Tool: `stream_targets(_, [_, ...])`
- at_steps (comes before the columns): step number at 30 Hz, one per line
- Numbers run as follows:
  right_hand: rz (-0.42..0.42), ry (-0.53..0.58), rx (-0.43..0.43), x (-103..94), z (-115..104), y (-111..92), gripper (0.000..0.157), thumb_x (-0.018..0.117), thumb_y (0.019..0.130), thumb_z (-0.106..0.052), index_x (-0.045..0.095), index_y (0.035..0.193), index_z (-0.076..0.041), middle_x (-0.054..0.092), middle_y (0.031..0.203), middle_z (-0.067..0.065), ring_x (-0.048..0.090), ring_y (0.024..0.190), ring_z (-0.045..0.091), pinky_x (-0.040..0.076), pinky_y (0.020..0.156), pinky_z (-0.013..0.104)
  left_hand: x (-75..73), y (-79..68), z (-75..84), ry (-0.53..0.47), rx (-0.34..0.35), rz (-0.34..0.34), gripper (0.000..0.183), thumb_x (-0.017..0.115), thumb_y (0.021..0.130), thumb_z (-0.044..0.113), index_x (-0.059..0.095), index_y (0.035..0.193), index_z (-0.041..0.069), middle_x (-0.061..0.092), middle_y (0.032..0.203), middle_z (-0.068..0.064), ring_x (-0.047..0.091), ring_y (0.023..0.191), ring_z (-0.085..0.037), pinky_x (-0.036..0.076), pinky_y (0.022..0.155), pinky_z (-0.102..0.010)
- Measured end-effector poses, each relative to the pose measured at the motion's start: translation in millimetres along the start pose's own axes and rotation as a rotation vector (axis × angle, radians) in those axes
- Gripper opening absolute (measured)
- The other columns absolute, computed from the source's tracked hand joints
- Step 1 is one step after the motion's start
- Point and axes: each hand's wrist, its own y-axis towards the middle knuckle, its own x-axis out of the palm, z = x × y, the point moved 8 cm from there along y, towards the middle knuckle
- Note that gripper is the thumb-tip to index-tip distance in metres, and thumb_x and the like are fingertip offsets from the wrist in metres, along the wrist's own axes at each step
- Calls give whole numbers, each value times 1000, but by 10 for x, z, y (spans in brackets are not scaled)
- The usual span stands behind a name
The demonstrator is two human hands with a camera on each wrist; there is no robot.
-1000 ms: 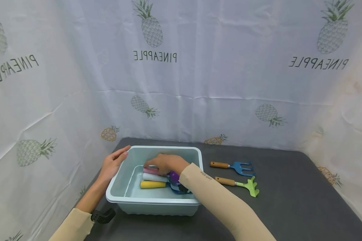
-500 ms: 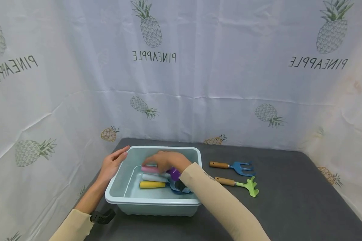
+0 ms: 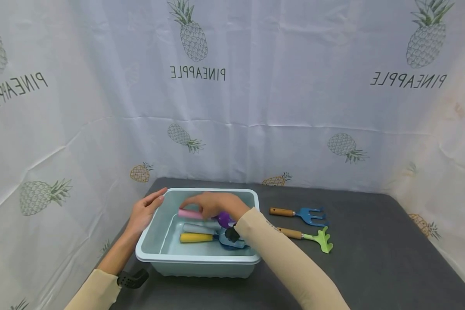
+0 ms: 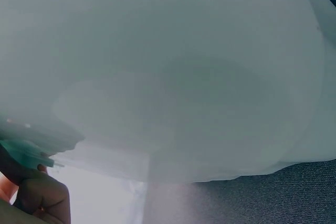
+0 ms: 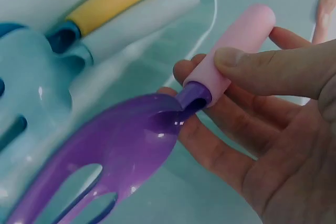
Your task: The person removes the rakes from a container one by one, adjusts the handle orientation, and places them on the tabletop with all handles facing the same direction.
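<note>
R hand (image 5: 283, 98) has a pinch on the pink handle (image 5: 251, 29) of the purple fork (image 5: 144, 127), thumb on top, fingers curled under; fork's inside the basin (image 3: 193, 258), near its far side (can't tell if the tines touch the floor). L hand (image 3: 144, 213) is at the basin's left rim, digits mostly extended in the head view; can't tell if it's gripping or just steadying. For ctrl, prob. best to pinch mid-handle & let the fingers underneath carry the weight, w/ L hand pressing lightly so the basin doesn't skid. Slotted head lies just beside the light-blue tool (image 5: 34, 64), so tilting it away first should avoid a snag; yellow-handled tool (image 5: 118, 3) is beyond that, nearer the wearer. Edges: far rim's close behind R hand, right rim's partly under the sleeve (image 3: 294, 267), so height matters there. More room over the basin's left half. Outside, blue fork (image 3: 305, 215) & green rake (image 3: 320, 239) lie right of the basin, w/ the dark table (image 3: 376, 241) stretching past them.
</note>
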Motion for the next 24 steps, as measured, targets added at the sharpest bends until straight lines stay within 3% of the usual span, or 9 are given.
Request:
stream_targets(6, [17,-44,-34,-74,-81,-63,77,54,95,10,48,150,-42,55,92,2,51,74,14,42,61,23,5,4,0,4,-8,0,59,56,105,47,49,155,16,44,163,-7,52,130,-5,49,85,-7])
stream_targets(8, [22,-61,-50,-108,-117,-95,75,52,96,9,47,151,-41,55,90,2,50,73,14,42,63,24,7,4,-1,1,-8,-3,60,56,105,48,49,155,16,44,163,-7,53,128,-2,49,85,-7])
stream_targets(13, [36,-82,-75,-210,-194,-193,75,53,97,9,46,153,-41,64,110,0,58,88,14,50,71,21,4,19,-15,2,0,-10,59,56,105,48,49,155,18,44,163,-7,51,107,19,48,85,-7])
stream_targets(24, [54,-77,-63,-456,-284,-394,81,53,92,11,45,154,-41,63,136,-1,61,106,15,53,71,23,4,37,-46,-9,-2,-19,60,56,105,48,47,156,18,41,165,-7,51,103,21,49,85,-8])
